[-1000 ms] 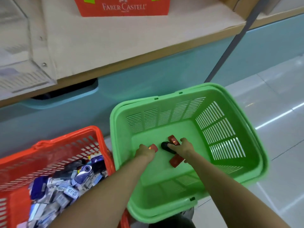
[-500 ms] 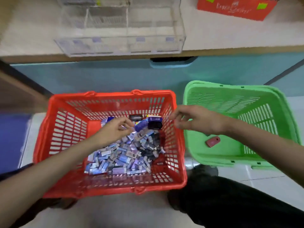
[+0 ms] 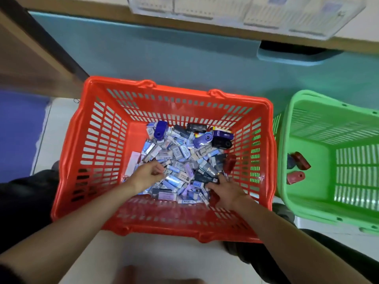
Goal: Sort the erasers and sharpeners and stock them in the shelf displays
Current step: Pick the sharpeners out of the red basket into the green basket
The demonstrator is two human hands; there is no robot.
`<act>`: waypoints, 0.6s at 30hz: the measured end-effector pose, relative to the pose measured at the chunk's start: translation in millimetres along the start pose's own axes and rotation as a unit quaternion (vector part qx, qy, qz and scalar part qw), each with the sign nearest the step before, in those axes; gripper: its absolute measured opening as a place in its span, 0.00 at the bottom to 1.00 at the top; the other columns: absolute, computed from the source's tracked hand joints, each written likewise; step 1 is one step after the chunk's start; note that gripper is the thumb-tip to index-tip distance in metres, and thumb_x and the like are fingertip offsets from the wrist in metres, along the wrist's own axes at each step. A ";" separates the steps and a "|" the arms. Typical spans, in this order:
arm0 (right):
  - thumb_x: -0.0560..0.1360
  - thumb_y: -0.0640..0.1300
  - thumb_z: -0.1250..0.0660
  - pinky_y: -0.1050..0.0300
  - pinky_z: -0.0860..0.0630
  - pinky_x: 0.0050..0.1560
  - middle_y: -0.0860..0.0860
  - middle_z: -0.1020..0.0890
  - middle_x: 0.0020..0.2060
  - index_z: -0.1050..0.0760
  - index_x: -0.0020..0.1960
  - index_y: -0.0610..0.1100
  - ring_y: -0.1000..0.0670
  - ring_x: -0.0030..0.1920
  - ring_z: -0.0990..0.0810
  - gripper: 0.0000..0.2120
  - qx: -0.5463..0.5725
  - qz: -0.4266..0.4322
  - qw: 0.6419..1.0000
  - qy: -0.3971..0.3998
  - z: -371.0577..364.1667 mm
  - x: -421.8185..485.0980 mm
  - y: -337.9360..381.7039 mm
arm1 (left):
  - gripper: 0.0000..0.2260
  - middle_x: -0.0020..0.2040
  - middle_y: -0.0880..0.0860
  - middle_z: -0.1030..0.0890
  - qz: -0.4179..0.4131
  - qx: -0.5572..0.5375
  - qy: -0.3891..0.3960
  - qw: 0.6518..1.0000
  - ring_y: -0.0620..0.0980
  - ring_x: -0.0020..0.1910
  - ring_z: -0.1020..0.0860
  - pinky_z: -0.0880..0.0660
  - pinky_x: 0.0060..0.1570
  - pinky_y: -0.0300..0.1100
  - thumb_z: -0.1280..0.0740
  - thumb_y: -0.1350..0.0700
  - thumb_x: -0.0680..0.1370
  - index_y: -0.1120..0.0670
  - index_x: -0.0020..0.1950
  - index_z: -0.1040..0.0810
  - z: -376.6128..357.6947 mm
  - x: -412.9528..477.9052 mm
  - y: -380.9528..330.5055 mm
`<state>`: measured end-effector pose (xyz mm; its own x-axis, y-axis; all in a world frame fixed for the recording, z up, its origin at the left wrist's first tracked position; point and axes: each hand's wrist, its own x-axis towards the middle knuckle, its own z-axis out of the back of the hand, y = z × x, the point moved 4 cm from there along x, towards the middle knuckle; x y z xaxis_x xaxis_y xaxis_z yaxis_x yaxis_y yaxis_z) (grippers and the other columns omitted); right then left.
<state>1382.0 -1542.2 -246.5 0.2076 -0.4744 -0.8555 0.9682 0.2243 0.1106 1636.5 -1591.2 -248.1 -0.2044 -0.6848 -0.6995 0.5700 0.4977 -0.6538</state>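
A red basket in front of me holds a heap of wrapped erasers, with blue and purple sharpeners at its far side. My left hand rests on the heap's left part with fingers curled toward the thumb; whether it pinches an eraser is unclear. My right hand lies on the heap's right part with fingers spread, their tips just below a dark red sharpener that stands by the basket wall. The green basket to the right holds red sharpeners and a blue one.
A clear acrylic display case sits on the wooden shelf above a teal cabinet front with a recessed handle. My dark-trousered knees flank the red basket. A blue mat lies at the left.
The view swung from the green basket to the red one. Both hands left the green basket and now reach down into the near part of the eraser heap.
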 end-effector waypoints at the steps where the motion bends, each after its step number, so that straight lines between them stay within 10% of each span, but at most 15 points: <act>1: 0.74 0.42 0.31 0.44 0.32 0.66 0.42 0.46 0.72 0.43 0.72 0.57 0.33 0.70 0.42 0.33 -0.006 0.001 1.000 -0.008 2.2 -0.7 -1.8 | 0.08 0.45 0.52 0.22 0.005 -0.002 0.009 1.000 0.48 0.48 0.24 0.29 0.49 0.37 0.33 0.65 0.76 0.52 0.43 0.26 -3.0 0.3 0.4; 9: 0.77 0.49 0.37 0.47 0.36 0.66 0.39 0.39 0.68 0.42 0.73 0.49 0.39 0.67 0.38 0.27 -0.076 -0.048 0.994 -0.058 -4.2 -5.1 7.0 | 0.04 0.45 0.53 0.23 0.009 -0.020 -0.095 0.995 0.50 0.47 0.25 0.30 0.41 0.29 0.34 0.65 0.76 0.59 0.49 0.24 23.3 8.6 -4.0; 13: 0.74 0.51 0.33 0.52 0.25 0.53 0.42 0.33 0.62 0.37 0.66 0.45 0.42 0.55 0.24 0.25 0.106 -0.041 0.992 -0.063 10.4 -4.3 12.0 | 0.10 0.51 0.52 0.25 0.008 -0.009 -0.145 0.989 0.49 0.52 0.27 0.32 0.50 0.39 0.33 0.61 0.77 0.61 0.57 0.26 42.3 27.0 -24.9; 15: 0.73 0.49 0.31 0.54 0.24 0.49 0.44 0.26 0.57 0.35 0.65 0.45 0.45 0.50 0.21 0.24 0.340 -0.047 0.933 -0.110 24.2 -6.3 12.2 | 0.11 0.49 0.51 0.26 0.001 -0.028 -0.167 0.986 0.51 0.52 0.27 0.31 0.50 0.40 0.32 0.61 0.76 0.61 0.56 0.27 46.8 42.1 -37.3; 18: 0.73 0.42 0.29 0.57 0.21 0.45 0.47 0.22 0.53 0.32 0.62 0.44 0.48 0.49 0.21 0.20 0.672 -0.067 0.725 -0.131 47.8 -9.6 11.8 | 0.18 0.54 0.54 0.27 0.014 -0.030 -0.197 0.980 0.51 0.50 0.28 0.32 0.47 0.37 0.30 0.61 0.75 0.62 0.61 0.31 51.2 67.3 -50.8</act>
<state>1398.1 -1575.6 -212.7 -0.0528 -0.6007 -0.7977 0.2061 -0.7882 0.5799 1634.6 -1689.9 -247.2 0.1398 -0.8172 -0.5592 0.5208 0.5410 -0.6604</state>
